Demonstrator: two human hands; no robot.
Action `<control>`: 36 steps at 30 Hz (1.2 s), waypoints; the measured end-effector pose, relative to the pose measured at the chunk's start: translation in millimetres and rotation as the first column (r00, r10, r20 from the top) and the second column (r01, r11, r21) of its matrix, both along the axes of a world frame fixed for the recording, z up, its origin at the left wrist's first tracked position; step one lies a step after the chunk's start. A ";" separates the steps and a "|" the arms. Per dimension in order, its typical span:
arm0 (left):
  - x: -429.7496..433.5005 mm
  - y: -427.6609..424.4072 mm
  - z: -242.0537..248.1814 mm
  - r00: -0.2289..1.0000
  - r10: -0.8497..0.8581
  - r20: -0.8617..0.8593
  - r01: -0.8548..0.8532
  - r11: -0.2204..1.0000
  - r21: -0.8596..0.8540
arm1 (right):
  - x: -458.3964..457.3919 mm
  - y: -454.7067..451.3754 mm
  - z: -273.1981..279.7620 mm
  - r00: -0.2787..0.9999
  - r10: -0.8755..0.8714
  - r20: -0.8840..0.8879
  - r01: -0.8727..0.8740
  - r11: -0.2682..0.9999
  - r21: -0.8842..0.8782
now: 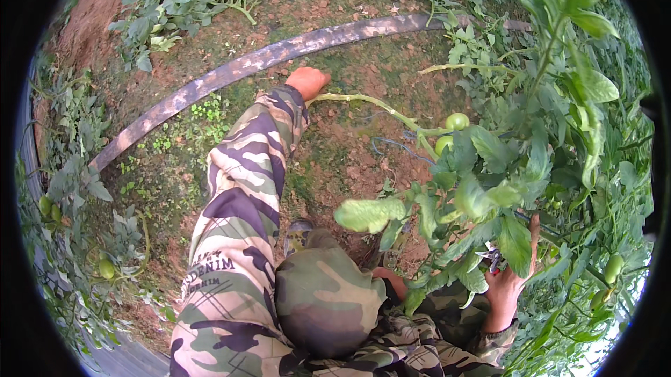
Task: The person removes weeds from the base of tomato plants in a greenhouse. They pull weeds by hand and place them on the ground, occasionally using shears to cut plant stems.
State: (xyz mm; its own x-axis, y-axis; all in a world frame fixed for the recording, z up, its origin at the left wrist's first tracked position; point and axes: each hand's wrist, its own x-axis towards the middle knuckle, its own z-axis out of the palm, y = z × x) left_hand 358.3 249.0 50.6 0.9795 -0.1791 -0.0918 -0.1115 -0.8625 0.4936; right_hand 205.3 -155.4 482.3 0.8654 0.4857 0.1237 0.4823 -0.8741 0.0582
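Note:
My left hand (pixel 309 82) reaches far forward over the soil, its fingers closed around the end of a thick, bare tomato stem (pixel 361 97). From there the stem runs right to two green tomatoes (pixel 456 122) and a leafy plant. At the lower right, my right hand (pixel 504 285) holds small pruning shears (pixel 490 256) low among the leaves, with one finger extended upward. Leaves partly hide the shears and the fingers. A blue string (pixel 401 142) lies near the stem's fork. The grip of my left hand is partly hidden by the hand itself.
A flat dark hose (pixel 257 60) curves across the soil beyond my left hand. Tomato plants (pixel 582 178) crowd the right side; others (pixel 78 167) stand at the left. My camouflage-clad knee (pixel 330 298) is below. Beside it, a patch of skin (pixel 393 280) is partly hidden.

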 end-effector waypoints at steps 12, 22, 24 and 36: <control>37.9 -23.0 11.7 0.975 -0.084 -0.207 0.082 0.996 -0.017 | 8.3 4.3 7.0 0.997 -0.065 0.044 0.072 0.978 -0.197; 28.6 -22.8 -9.4 0.993 0.094 -0.074 -0.109 0.965 -0.236 | -0.9 -14.0 1.9 0.991 -0.133 -0.010 0.129 0.971 -0.202; 28.0 -26.3 -6.0 0.975 0.213 0.067 -0.170 0.903 -0.396 | -2.7 -22.0 -0.3 0.969 -0.240 -0.056 0.217 0.939 -0.268; 56.4 -47.5 1.4 0.918 -0.144 -0.369 -0.032 0.902 -0.431 | 7.2 -5.0 0.9 0.991 -0.134 -0.018 0.129 0.976 -0.175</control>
